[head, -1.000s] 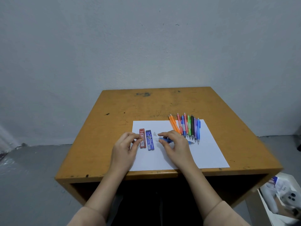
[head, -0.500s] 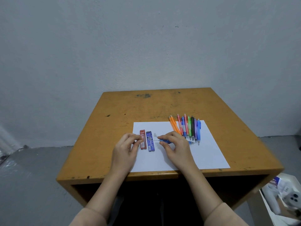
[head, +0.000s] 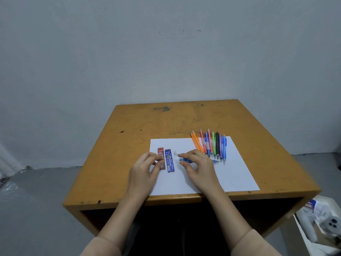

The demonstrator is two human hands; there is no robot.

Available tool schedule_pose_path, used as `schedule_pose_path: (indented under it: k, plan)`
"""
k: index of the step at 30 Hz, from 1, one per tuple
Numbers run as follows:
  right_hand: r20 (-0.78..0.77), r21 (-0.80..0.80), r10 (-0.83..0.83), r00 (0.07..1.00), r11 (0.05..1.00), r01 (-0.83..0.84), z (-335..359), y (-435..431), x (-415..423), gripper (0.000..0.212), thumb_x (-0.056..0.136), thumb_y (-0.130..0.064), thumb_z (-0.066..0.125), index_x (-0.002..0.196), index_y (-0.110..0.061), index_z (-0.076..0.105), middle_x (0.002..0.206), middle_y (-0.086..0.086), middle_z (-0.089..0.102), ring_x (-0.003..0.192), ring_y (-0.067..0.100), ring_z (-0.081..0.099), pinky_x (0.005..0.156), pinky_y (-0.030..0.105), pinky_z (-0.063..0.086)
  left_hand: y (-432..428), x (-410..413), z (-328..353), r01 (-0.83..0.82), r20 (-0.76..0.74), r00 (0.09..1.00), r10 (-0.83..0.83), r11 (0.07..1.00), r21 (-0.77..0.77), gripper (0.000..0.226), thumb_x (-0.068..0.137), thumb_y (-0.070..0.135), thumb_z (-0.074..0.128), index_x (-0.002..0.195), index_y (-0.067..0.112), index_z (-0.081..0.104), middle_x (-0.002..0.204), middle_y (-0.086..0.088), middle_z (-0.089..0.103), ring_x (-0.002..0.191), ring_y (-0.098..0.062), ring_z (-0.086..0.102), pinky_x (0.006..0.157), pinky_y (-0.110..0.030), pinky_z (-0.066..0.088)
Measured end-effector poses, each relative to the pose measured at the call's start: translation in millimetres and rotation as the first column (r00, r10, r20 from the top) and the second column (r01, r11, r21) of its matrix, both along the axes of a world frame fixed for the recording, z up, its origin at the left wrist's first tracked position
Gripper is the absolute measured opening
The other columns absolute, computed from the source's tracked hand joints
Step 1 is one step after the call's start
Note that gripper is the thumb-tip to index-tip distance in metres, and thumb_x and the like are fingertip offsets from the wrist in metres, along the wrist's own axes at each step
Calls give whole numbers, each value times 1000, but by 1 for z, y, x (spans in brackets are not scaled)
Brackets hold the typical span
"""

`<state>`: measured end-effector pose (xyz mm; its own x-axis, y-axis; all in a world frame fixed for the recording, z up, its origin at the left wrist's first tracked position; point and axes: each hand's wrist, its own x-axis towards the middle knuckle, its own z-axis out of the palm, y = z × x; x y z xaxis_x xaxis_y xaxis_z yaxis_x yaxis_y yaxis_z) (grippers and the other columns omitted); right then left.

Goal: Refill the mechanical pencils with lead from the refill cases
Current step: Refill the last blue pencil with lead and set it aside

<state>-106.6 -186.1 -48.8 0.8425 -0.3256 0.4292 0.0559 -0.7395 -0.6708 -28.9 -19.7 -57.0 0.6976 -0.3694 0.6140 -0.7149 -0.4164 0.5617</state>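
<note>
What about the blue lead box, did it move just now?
No. The blue lead box lies where it was, beside the red lead box near the left edge of the white paper.

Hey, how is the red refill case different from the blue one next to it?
The red case is narrower than the blue case. The left hand partly covers the red case; the blue case shows whole. Both lie flat, parallel, on the paper.

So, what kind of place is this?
Probably a bare room used as a simple work spot: a worn wooden desk before a plain grey wall, a grey floor, and mechanical pencils on white paper.
</note>
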Motion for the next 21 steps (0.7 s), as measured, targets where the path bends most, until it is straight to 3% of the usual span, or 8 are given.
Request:
schedule_pose_path:
  k: [6, 11, 16, 21]
  plan:
    - [-6, 64, -1, 1000, 998, 2, 2, 0, -2, 33, 88, -11, 65, 119, -22, 65, 104, -10, 64, 94, 0, 54, 84, 3, 36, -15, -10, 10, -30, -130, 991, 22, 998, -58, 9, 83, 10, 71, 89, 15, 74, 87, 11, 62, 74, -2, 59, 67, -7, 42]
    - [0, 45, -30, 1000, 999, 30, 0, 0, -2, 26, 89, -14, 65, 114, -18, 68, 110, -5, 66, 98, -1, 52, 84, 1, 34, -31, -20, 13, -49, -247, 969, 18, 992, -119, 14, 83, 8, 70, 94, 13, 76, 87, 12, 62, 81, -5, 59, 69, 0, 39]
    - [53, 22, -47, 998, 999, 46, -3, -1, -1, 20, 88, -14, 66, 108, -16, 71, 106, -4, 68, 95, -3, 52, 85, 1, 34, -39, -23, 13, -29, -303, 953, -13, 990, -136, 19, 84, 9, 69, 102, 12, 74, 96, 8, 66, 86, 6, 56, 67, -1, 39]
    - [78, 30, -60, 995, 998, 58, -5, -2, 0, 19, 88, -14, 66, 106, -16, 71, 104, -5, 68, 93, -2, 53, 84, 2, 36, -43, -24, 8, -24, -323, 946, -25, 989, -145, 22, 85, 10, 68, 106, 14, 73, 103, 7, 67, 95, 20, 51, 74, -2, 40]
